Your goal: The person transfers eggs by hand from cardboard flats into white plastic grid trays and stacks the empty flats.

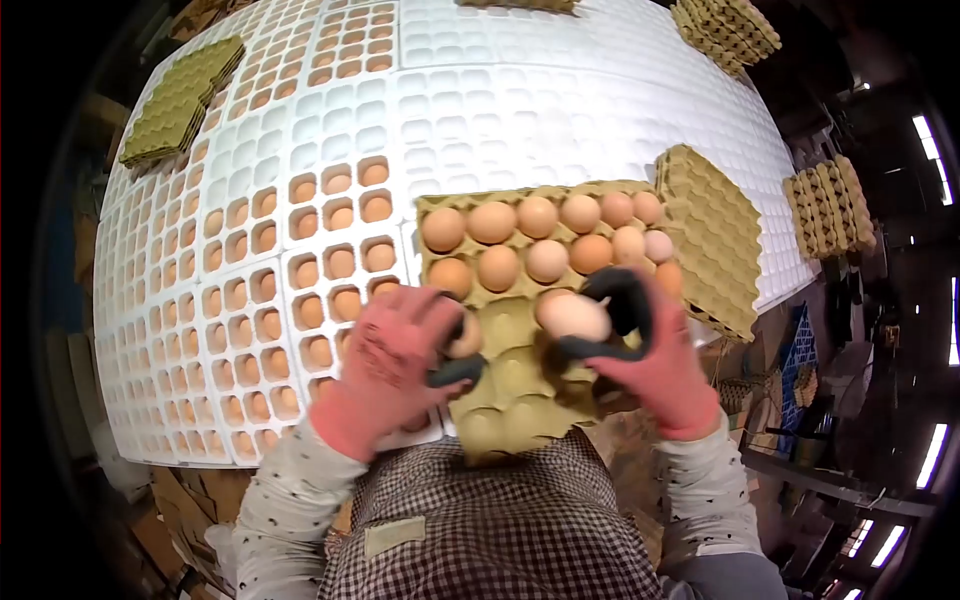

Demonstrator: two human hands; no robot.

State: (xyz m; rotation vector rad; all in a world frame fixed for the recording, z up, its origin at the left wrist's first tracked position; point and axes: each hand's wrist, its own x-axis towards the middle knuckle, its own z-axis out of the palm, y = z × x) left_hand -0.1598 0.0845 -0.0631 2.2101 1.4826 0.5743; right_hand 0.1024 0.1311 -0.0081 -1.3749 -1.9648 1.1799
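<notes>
Left hand: the red-and-dark glove (385,355) is curled, thumb and fingers closed around the left-hand egg (466,336), which is partly hidden by them. It hovers over the left edge of the pulp tray, where that meets the white trays.
Right hand: its glove (660,345) grips the right-hand egg (574,317) between dark-tipped thumb and fingers — the egg sticks out toward the tray's middle (slightly blurred).
Pulp tray: the tray (512,372) lies in front of the apron (480,530), its near cups showing between the hands.
Eggs in it: two rows of six (537,216) fill the far side; another egg (669,277) shows just beyond the right glove.
White trays: these (345,120) spread beneath and beyond, many cups on the left holding brown eggs (340,215).
Pulp stacks: one stack (708,240) leans against the tray's right side — a second (185,100) sits on the white trays at far left, a third (725,35) at upper right, and a fourth (830,205) by the right edge.
</notes>
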